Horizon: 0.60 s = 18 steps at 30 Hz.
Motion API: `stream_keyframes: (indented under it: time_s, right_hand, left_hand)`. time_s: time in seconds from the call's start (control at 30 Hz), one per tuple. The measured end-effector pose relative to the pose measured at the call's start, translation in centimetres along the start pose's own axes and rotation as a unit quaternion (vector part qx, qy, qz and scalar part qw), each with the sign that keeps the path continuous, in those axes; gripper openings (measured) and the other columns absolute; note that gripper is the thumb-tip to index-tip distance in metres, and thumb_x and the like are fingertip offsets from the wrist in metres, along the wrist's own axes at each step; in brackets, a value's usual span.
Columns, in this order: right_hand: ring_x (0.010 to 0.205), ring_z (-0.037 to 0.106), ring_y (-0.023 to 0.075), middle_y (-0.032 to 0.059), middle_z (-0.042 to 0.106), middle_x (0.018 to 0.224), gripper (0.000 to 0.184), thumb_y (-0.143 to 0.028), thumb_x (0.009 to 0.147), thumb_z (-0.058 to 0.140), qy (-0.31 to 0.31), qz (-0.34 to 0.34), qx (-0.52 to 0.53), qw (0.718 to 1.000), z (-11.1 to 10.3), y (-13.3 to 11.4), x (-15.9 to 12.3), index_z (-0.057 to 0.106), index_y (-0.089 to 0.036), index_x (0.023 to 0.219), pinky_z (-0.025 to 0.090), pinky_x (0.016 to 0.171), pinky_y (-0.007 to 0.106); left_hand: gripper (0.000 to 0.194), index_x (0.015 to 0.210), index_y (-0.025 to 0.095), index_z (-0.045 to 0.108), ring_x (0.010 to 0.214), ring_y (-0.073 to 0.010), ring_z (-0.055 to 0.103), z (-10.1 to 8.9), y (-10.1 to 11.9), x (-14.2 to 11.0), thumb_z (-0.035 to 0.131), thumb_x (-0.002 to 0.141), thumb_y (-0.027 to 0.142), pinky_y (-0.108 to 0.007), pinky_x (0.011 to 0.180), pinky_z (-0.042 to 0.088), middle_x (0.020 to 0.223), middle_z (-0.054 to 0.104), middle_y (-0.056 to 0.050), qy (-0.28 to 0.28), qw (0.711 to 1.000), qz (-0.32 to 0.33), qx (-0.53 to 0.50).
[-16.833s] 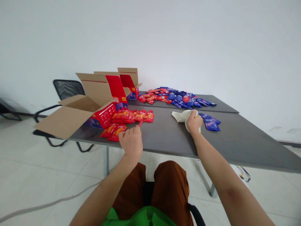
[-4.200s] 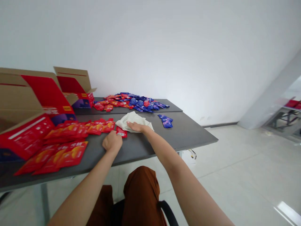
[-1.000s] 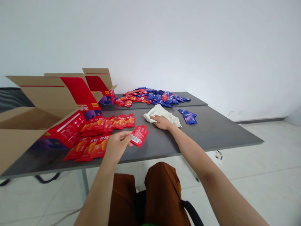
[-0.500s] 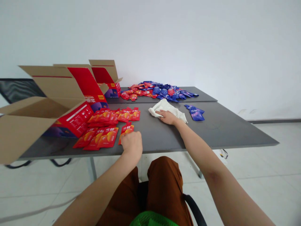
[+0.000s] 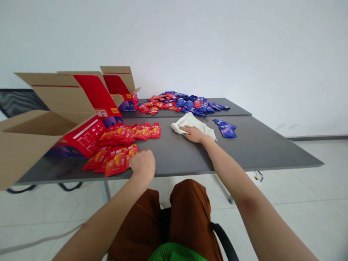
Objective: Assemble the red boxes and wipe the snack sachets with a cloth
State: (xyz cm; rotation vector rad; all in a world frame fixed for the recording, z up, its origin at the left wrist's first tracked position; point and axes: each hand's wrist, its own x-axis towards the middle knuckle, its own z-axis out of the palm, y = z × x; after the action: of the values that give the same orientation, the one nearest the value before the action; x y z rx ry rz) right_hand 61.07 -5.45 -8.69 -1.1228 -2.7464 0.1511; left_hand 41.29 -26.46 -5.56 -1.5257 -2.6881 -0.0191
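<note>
My left hand (image 5: pixel 143 165) is closed on a red sachet (image 5: pixel 132 150) with orange fruit printed on it. That sachet is at the right end of a front row of red sachets (image 5: pixel 116 161), close to the table's near edge. Behind this row lies another group of overlapping red sachets (image 5: pixel 143 133). My right hand (image 5: pixel 193 134) lies palm down on a crumpled white cloth (image 5: pixel 199 127), its fingers stretched out to the left; the thumb is hidden. Two or so purple-blue sachets (image 5: pixel 227 130) lie to the right of the cloth.
An open red carton (image 5: pixel 87 137) with raised flaps stands at the left, others behind it, including a far carton (image 5: pixel 133 102). A mixed heap of red and blue sachets (image 5: pixel 187 103) covers part of the back of the dark grey table (image 5: pixel 261 145). A white wall rises behind.
My left hand has moved left with the red sachet, bringing it against the front row. My right hand and the cloth stay in place. The view has shifted slightly.
</note>
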Motion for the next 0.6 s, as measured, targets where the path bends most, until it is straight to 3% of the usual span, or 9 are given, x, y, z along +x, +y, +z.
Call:
stream_keyframes:
  time_s: [0.1,0.2,0.3,0.37,0.5,0.6]
  right_hand:
    - [0.141,0.034,0.0269,0.0074,0.042,0.151,0.059,-0.023,0.089,0.043,-0.004,0.006,-0.001,1.0,-0.2,-0.2,-0.1,0.04,-0.023,0.148,0.026,0.114,0.052]
    - [0.142,0.033,0.0278,0.008,0.041,0.151,0.059,-0.023,0.089,0.043,-0.006,0.014,0.0,1.0,-0.3,-0.3,-0.2,0.04,-0.024,0.148,0.025,0.114,0.054]
    - [0.142,0.032,0.0271,0.0076,0.04,0.152,0.059,-0.022,0.09,0.041,-0.007,0.014,0.005,1.0,-0.4,-0.5,-0.3,0.039,-0.024,0.148,0.025,0.114,0.055]
    - [0.142,0.032,0.027,0.0073,0.04,0.152,0.058,-0.023,0.091,0.04,-0.008,0.015,0.007,1.0,-0.5,-0.6,-0.4,0.039,-0.024,0.148,0.024,0.114,0.055]
    - [0.141,0.033,0.0291,0.0067,0.04,0.152,0.057,-0.024,0.091,0.041,-0.006,0.017,0.011,1.0,-0.6,-0.8,-0.5,0.04,-0.025,0.148,0.023,0.114,0.058]
    - [0.141,0.033,0.0287,0.0075,0.041,0.151,0.059,-0.022,0.09,0.041,-0.004,0.015,0.009,1.0,-0.5,-0.6,-0.4,0.039,-0.024,0.149,0.025,0.113,0.057]
  left_hand:
    - [0.033,0.096,0.007,0.073,0.083,-0.0316,0.07,0.6,-1.4,0.1,0.042,0.084,0.012,-0.039,0.067,0.051,0.082,0.071,-0.021,0.038,0.999,-0.002,0.011]
    - [0.041,0.093,0.009,0.072,0.082,-0.0324,0.067,0.9,-3.4,-0.7,0.034,0.091,0.026,-0.042,0.069,0.049,0.079,0.069,-0.019,0.132,0.991,0.012,-0.006]
    - [0.047,0.101,0.009,0.069,0.097,-0.0343,0.062,0.6,-5.4,-1.8,0.031,0.093,0.037,-0.045,0.08,0.048,0.095,0.067,-0.02,0.23,0.972,0.023,-0.039]
    - [0.053,0.119,0.009,0.062,0.113,-0.0375,0.055,0.4,-6.4,-2.4,0.036,0.091,0.045,-0.05,0.092,0.043,0.116,0.062,-0.023,0.268,0.961,0.002,-0.064]
    - [0.089,0.146,0.002,0.032,0.132,-0.0486,0.032,0.9,-7.2,-2.6,0.045,0.082,0.063,-0.071,0.105,0.017,0.146,0.034,-0.032,0.287,0.952,-0.064,-0.083]
    - [0.096,0.142,0.0,0.036,0.131,-0.0513,0.031,2.2,-7.6,-1.7,0.046,0.078,0.07,-0.078,0.101,0.007,0.143,0.035,-0.035,0.262,0.959,-0.079,-0.068]
